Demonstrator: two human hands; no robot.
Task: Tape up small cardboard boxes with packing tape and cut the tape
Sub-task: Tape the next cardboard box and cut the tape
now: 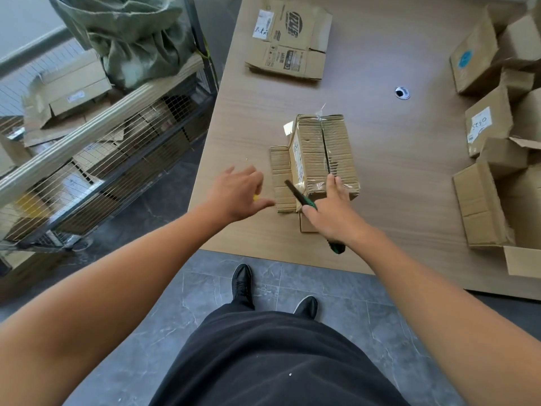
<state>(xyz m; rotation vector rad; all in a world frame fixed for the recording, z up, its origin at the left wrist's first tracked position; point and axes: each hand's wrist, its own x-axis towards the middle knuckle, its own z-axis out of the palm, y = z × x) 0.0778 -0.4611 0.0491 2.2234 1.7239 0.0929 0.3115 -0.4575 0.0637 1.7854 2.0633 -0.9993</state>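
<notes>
Okay, small brown corrugated cardboard box point(322, 148) sits on the light wood-grain table point(395, 171), near its front left corner, with clear tape along the top seam and over the near edge. Right hand point(333, 213) reaches forward, arm extended, fingers curled round a green-and-black utility knife point(296, 194). The blade points away to the left, beside the box's near left corner, and the index finger lies stretched out on the taped top. Left hand point(237, 197) hovers palm down left of the box, fingers spread and loose. A small yellow bit point(256, 197) shows at its edge, unclear what. Flattened printed carton point(289, 39) lies farther back; more brown boxes point(486, 118) are piled at right.
</notes>
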